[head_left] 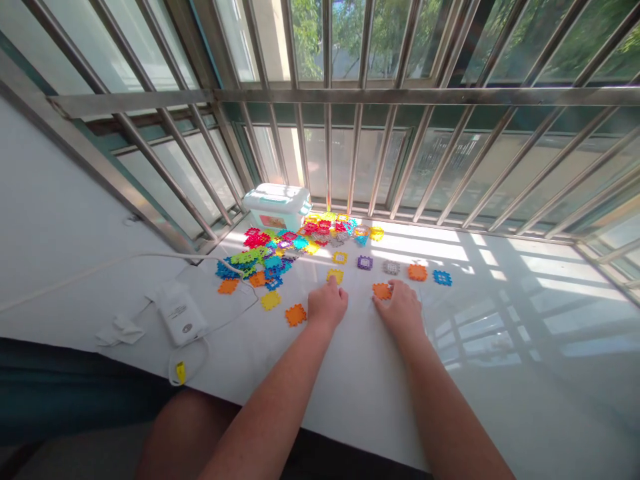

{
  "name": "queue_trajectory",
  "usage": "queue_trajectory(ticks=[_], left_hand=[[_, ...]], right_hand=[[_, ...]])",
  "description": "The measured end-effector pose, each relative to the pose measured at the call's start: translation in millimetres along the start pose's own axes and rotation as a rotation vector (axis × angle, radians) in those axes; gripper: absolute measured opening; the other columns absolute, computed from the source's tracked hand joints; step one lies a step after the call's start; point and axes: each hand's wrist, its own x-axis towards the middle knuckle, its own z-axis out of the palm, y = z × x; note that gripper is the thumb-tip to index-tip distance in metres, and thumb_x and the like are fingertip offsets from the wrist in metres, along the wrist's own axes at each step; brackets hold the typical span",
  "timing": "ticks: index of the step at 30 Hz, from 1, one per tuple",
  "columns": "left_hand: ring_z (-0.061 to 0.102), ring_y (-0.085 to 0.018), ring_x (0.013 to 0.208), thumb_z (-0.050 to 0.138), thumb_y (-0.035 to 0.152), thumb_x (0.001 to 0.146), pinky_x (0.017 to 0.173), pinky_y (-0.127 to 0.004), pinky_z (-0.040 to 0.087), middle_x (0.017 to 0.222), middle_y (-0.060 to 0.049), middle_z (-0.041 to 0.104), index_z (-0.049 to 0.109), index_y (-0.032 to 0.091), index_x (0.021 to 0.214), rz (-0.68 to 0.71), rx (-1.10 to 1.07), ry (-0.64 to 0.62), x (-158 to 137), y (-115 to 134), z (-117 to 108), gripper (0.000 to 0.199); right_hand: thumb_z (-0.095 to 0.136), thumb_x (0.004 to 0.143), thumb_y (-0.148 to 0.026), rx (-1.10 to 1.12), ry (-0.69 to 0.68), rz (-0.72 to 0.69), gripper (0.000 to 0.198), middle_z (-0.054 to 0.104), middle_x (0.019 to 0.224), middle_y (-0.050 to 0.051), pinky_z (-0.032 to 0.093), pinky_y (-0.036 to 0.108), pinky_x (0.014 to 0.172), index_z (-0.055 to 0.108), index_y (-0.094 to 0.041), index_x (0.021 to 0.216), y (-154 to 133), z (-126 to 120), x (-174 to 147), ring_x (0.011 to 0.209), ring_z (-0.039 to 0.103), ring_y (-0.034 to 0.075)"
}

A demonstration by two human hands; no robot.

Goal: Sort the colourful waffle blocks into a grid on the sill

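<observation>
On the table (360, 373), five tiles (391, 267) are lined up, with a big heap (273, 260) still unspread by the box (277, 208). Left hand (327, 305) is mostly curled, fingertip at a yellow tile (339, 273); right hand (404, 307), part-open, touches an orange one (381, 291). Can't tell if either's gripped.

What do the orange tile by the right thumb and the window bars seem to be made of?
The orange tile looks like plastic, judging by its even colour and notched edges; its finish is hard to tell. The window bars are probably smooth metal, with silvery highlights.
</observation>
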Motion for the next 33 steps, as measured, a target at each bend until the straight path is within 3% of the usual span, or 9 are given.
queue_trajectory(ticks=[5, 9, 13, 17, 22, 33], left_hand=[[0.076, -0.029, 0.101, 0.045, 0.035, 0.107, 0.09, -0.04, 0.051, 0.109, -0.013, 0.078, 0.056, 0.019, 0.137, 0.004, 0.009, -0.004, -1, 1, -3, 0.036], [0.076, -0.029, 0.102, 0.044, 0.035, 0.107, 0.09, -0.039, 0.051, 0.11, -0.013, 0.078, 0.056, 0.019, 0.138, 0.0, 0.009, -0.014, 0, 1, -3, 0.037], [0.076, -0.03, 0.101, 0.044, 0.035, 0.107, 0.09, -0.041, 0.051, 0.108, -0.013, 0.078, 0.056, 0.019, 0.138, 0.009, 0.001, 0.003, 0, 0, -1, 0.037], [0.076, -0.03, 0.1, 0.045, 0.034, 0.106, 0.09, -0.04, 0.05, 0.108, -0.012, 0.077, 0.057, 0.019, 0.136, 0.016, -0.004, 0.01, 1, -1, 2, 0.035], [0.076, -0.03, 0.097, 0.045, 0.035, 0.106, 0.088, -0.04, 0.05, 0.106, -0.012, 0.077, 0.059, 0.019, 0.133, 0.022, 0.006, 0.019, 1, -2, 3, 0.034], [0.075, -0.029, 0.1, 0.045, 0.034, 0.107, 0.091, -0.04, 0.05, 0.112, -0.013, 0.077, 0.059, 0.02, 0.138, 0.016, -0.004, 0.003, 1, -1, 1, 0.037]], right_hand=[[0.066, 0.092, -0.045, 0.056, 0.062, 0.0, 0.043, 0.069, 0.125, 0.014, 0.049, 0.046, 0.098, 0.055, -0.023, 0.127, 3, 7, 3, 0.119, 0.061, 0.034], [0.061, 0.093, -0.049, 0.17, 0.271, -0.073, 0.042, 0.066, 0.122, 0.015, 0.048, 0.046, 0.103, 0.052, -0.022, 0.124, 22, 0, 26, 0.114, 0.061, 0.031], [0.062, 0.09, -0.049, 0.13, 0.456, -0.009, 0.045, 0.064, 0.12, 0.016, 0.045, 0.048, 0.106, 0.05, -0.022, 0.123, 48, -17, 61, 0.114, 0.059, 0.034], [0.061, 0.088, -0.049, 0.093, 0.465, 0.031, 0.046, 0.064, 0.12, 0.016, 0.042, 0.05, 0.107, 0.05, -0.021, 0.123, 71, -20, 80, 0.112, 0.058, 0.034], [0.062, 0.086, -0.051, 0.073, 0.433, 0.061, 0.049, 0.065, 0.118, 0.017, 0.043, 0.05, 0.107, 0.051, -0.02, 0.122, 89, -7, 78, 0.108, 0.058, 0.033], [0.06, 0.088, -0.054, 0.052, 0.417, 0.035, 0.05, 0.067, 0.119, 0.017, 0.041, 0.051, 0.108, 0.054, -0.019, 0.124, 91, 3, 82, 0.108, 0.058, 0.033]])
